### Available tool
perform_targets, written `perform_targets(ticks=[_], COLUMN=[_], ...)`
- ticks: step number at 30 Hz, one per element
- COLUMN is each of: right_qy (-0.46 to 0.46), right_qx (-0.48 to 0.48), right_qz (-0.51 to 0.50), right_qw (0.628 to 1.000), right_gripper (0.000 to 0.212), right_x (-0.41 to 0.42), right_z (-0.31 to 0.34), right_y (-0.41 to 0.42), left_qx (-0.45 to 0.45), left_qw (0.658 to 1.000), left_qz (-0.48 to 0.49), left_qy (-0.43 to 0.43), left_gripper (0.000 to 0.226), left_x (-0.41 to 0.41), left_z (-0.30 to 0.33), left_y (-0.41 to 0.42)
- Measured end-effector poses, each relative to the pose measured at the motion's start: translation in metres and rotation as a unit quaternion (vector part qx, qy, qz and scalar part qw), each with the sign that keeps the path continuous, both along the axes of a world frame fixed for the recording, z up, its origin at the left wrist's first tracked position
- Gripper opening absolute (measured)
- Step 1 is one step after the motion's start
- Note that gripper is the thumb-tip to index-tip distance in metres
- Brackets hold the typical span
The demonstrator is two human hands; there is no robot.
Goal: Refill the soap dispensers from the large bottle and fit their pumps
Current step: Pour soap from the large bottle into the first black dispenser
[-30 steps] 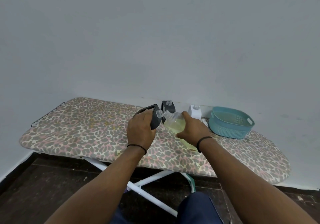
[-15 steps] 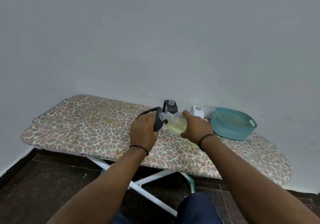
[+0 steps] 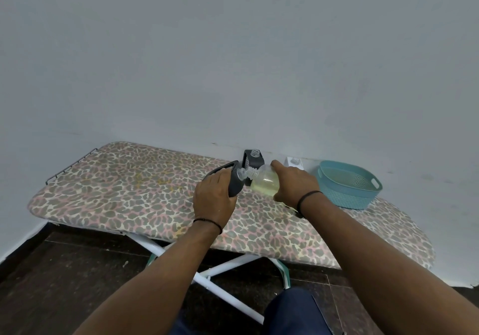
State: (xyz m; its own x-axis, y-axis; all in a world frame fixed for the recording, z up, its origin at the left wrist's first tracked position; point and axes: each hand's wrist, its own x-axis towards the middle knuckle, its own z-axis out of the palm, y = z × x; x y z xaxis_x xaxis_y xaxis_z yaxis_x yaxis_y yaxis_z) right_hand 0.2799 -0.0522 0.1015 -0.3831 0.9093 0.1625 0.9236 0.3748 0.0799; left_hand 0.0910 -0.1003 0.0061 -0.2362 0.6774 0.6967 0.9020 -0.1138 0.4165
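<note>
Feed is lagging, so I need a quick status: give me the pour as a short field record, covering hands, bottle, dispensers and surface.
left hand: grips tilted dark dispenser
right hand: grips large bottle, tipped sideways
bottle neck: meets the dark dispenser's opening
bottle contents: pale yellow liquid, partly full
second dark dispenser: upright behind, no pump
white dispenser: by the wall, no pump
teal basket: right of the hands
surface: ironing board

No text, label or number can be read anywhere.
</note>
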Motion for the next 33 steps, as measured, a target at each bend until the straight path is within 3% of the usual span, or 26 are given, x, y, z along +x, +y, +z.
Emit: perform_targets(ticks=[33], right_qy=[-0.038], right_qx=[0.039], right_qz=[0.012], right_qw=[0.998], right_gripper=[0.064], right_x=[-0.008], right_z=[0.021], right_y=[0.007], left_qx=[0.026], left_qw=[0.999], left_qz=[0.019], left_qy=[-0.041], left_gripper=[0.047], left_x=[0.003], left_z=[0.005], left_y=[0.000])
